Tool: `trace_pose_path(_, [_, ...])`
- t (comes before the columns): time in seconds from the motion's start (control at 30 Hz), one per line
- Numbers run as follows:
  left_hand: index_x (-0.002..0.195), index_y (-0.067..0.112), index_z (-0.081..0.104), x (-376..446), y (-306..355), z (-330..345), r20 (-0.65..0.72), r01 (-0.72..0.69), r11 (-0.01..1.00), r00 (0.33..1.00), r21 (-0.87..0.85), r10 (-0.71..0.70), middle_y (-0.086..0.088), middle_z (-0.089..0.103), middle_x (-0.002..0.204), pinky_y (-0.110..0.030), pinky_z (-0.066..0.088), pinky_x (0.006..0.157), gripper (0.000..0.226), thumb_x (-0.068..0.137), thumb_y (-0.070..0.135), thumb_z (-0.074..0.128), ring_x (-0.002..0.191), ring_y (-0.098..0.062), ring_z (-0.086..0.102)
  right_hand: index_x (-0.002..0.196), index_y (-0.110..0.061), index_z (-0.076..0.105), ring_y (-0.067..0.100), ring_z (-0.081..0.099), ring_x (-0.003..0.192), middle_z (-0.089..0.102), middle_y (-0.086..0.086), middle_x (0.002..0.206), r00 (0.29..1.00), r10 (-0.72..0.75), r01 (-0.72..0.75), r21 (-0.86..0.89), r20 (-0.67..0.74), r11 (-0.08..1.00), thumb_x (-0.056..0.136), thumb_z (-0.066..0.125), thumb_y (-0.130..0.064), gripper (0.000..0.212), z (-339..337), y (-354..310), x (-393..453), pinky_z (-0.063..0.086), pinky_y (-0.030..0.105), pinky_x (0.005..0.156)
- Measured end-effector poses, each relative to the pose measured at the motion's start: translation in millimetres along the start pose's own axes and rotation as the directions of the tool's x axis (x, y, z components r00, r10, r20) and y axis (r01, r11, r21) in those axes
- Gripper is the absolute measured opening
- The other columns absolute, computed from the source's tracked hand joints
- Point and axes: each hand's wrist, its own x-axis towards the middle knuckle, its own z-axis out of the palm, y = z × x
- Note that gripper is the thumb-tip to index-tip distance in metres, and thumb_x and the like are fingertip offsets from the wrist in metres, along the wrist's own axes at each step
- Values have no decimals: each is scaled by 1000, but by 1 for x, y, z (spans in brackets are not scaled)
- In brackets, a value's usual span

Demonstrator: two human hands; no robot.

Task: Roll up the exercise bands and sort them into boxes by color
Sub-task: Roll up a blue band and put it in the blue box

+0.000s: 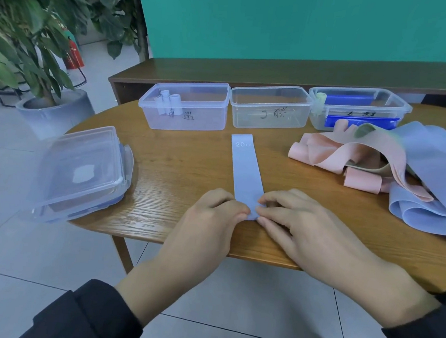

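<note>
- Left hand (213, 216) and right hand (290, 219): grip pinches near end of flat light-blue elastic exercise band (245, 170).
- Band lies lengthwise on oval wooden surface (179, 165), far end near three clear plastic boxes (270, 107).
- Pink and blue band pile (377, 165) to the right.

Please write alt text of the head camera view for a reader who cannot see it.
Two hands, left hand and right hand, pinch the near end of a flat light blue band on a wooden table to start rolling it. Behind stand three clear boxes; a pile of pink and blue bands lies at right.
</note>
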Motion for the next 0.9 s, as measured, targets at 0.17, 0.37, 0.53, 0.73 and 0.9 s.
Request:
trace_pose_path(0.17, [108, 15, 77, -2, -3, -1, 48, -13, 1000, 999, 7, 12, 6, 62, 101, -7, 38, 83, 23, 97, 28, 62, 94, -5, 55, 103, -15, 75, 27, 64, 97, 68, 1, 121, 1000, -5, 4, -95, -8, 996, 99, 50, -30, 29, 1, 0, 1, 58, 46, 77])
trace_pose_path(0.37, [107, 18, 76, 4, -4, -3, 87, -31, 1000, 996, 2, 30, 6, 57, 96, -21, 46, 72, 32, 102, 33, 48, 83, -7, 53, 116, -12, 71, 26, 62, 94, 66, 2, 129, 1000, -27, 25, -228, -4, 973, 99, 38, -31, 42, 6, -3, 1, 58, 44, 74])
trace_pose_path(0.53, [104, 18, 75, 8, -5, -5, 128, -62, 997, 990, 37, 56, 4, 50, 91, -37, 51, 63, 29, 103, 28, 48, 74, -13, 52, 119, -12, 71, 24, 64, 102, 69, -1, 124, 995, -59, 45, -168, -81, 985, 99, 45, -28, 37, 1, -10, -2, 56, 42, 81])
trace_pose_path(0.73, [106, 20, 75, 9, -3, -3, 103, -94, 993, 991, 66, 87, 4, 51, 92, -29, 51, 65, 26, 103, 26, 49, 77, -11, 52, 125, -16, 69, 20, 62, 121, 70, -6, 126, 999, 31, -30, -132, 9, 991, 100, 38, -31, 43, 3, -18, -5, 53, 35, 94])
trace_pose_path(0.9, [112, 16, 73, 8, -3, 1, 24, -92, 989, 996, 119, 90, 4, 56, 98, -29, 51, 72, 21, 101, 15, 55, 86, -15, 49, 137, -17, 62, 22, 47, 140, 62, -5, 140, 983, 115, -94, -151, 143, 984, 99, 31, -37, 53, 0, -19, 0, 43, 38, 110])
